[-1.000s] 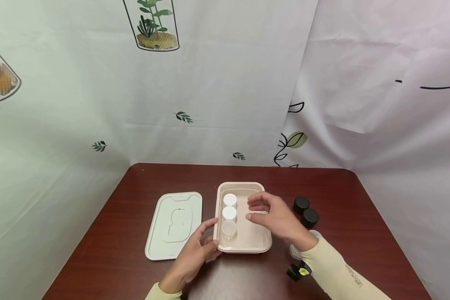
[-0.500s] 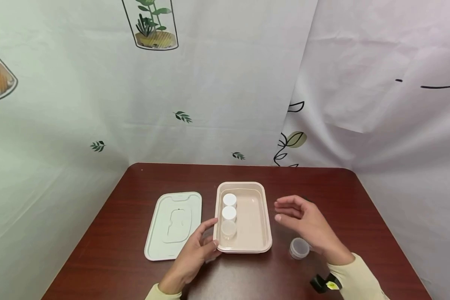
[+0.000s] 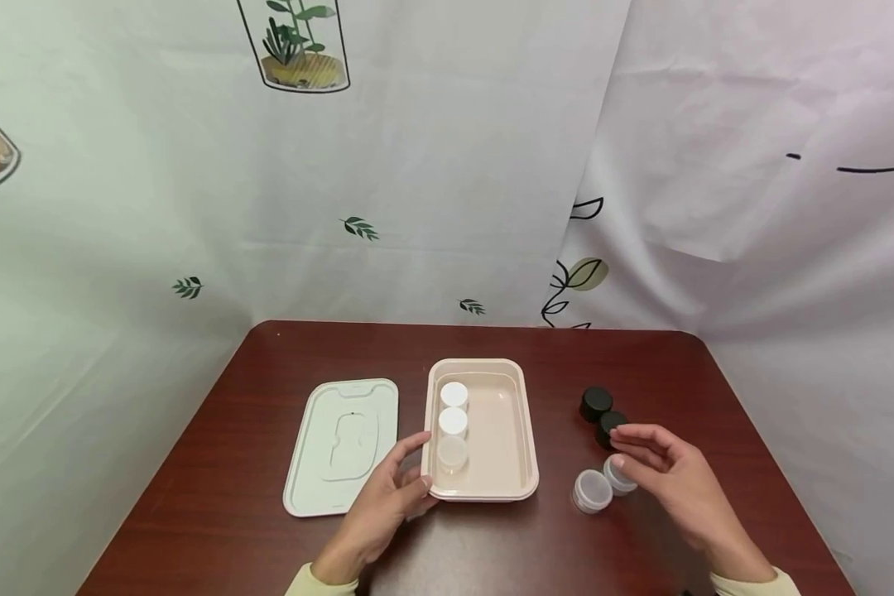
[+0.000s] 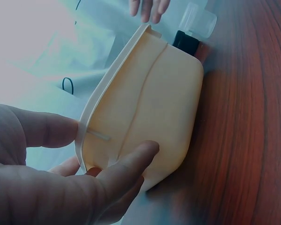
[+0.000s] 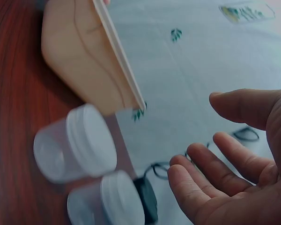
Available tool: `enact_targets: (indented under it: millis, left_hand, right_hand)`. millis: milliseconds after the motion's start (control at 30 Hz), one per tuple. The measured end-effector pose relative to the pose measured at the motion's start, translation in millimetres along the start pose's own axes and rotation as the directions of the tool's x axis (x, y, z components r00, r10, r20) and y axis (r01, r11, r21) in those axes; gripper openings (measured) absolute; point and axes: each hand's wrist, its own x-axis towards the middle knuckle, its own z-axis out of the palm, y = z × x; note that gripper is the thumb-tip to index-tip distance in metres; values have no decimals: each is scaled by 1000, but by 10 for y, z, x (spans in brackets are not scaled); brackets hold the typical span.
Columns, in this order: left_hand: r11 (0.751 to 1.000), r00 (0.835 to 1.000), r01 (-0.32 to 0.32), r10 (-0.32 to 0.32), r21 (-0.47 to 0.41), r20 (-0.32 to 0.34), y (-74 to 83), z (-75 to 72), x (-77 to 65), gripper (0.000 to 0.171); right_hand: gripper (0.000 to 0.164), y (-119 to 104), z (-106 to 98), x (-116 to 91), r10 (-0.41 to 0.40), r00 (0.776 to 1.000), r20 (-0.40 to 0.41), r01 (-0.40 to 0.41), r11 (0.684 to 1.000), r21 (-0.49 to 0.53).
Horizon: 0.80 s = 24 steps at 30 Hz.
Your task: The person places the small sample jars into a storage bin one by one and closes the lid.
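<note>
My left hand (image 3: 384,497) holds the left side of a beige plastic box (image 3: 495,430), its fingertips at the rim and against the outer wall. Three small round jars with whitish lids (image 3: 453,423) stand in a row along the box's left inner side. To the right, my right hand (image 3: 674,484) hovers, fingers spread and slightly bent, nothing between them in the right wrist view. Its fingertips overlap a clear jar with a frosted lid (image 3: 620,475) in the head view. A second such jar (image 3: 592,492) stands beside it. Behind them are two black-lidded jars (image 3: 595,404).
A pale flat lid (image 3: 343,447) lies on the dark red wooden table (image 3: 216,463), left of the box. Printed white cloth (image 3: 432,165) hangs behind the table and along both sides.
My right hand has moved from over the box to the right and toward me, uncovering the black-lidded jars and both clear jars. The left hand and the box keep their place.
</note>
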Motion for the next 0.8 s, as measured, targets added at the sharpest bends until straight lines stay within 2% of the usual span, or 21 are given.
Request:
enact_targets:
  millis: [133, 300, 533, 800]
  left_hand:
    - [1000, 1000, 0, 0, -2, -2, 6, -5, -7, 65]
    - [1000, 1000, 0, 0, 1, -9, 16, -13, -11, 66]
    - [1000, 1000, 1, -1, 3, -15, 21, -15, -12, 66]
    - [1000, 1000, 6, -6, 9, -4, 10, 1, -14, 66]
  right_hand:
    - [48, 115, -106, -57, 21, 998, -64, -21, 1000, 0]
    - [52, 280, -172, -110, 105, 988, -110, -112, 992, -62]
    - [65, 464, -126, -92, 209, 973, -99, -216, 974, -69]
    - [74, 561, -80, -52, 319, 946, -60, -323, 943, -76]
